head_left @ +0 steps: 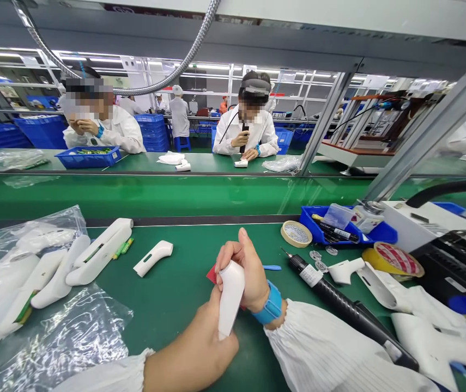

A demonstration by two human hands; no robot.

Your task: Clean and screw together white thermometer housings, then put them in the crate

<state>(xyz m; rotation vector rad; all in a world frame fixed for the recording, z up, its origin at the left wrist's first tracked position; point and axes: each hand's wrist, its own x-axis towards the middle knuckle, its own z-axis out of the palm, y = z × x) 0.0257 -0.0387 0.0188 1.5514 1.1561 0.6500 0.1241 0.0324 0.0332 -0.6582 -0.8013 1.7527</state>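
A white, bent plastic housing (pixel 231 294) is in my left hand (pixel 200 343), whose thumb and fingers close round its lower part. My right hand (pixel 251 267) wraps the upper end from behind, its fingers curled against the housing and its thumb pointing up. Just behind these fingers a small red piece (pixel 211 274) shows; most of it is hidden. A blue band (pixel 271 304) circles my right wrist. To the left, apart from both hands, a similar white shell (pixel 153 258) with a slot lies on the green table (pixel 167 305).
White housings (pixel 102 253) and clear plastic bags (pixel 81 337) cover the left side. At right lie a black electric screwdriver (pixel 318 280), a tape roll (pixel 296 233), a blue bin (pixel 322 234) and more white shells (pixel 424 337). Two co-workers (pixel 249 128) sit across the bench.
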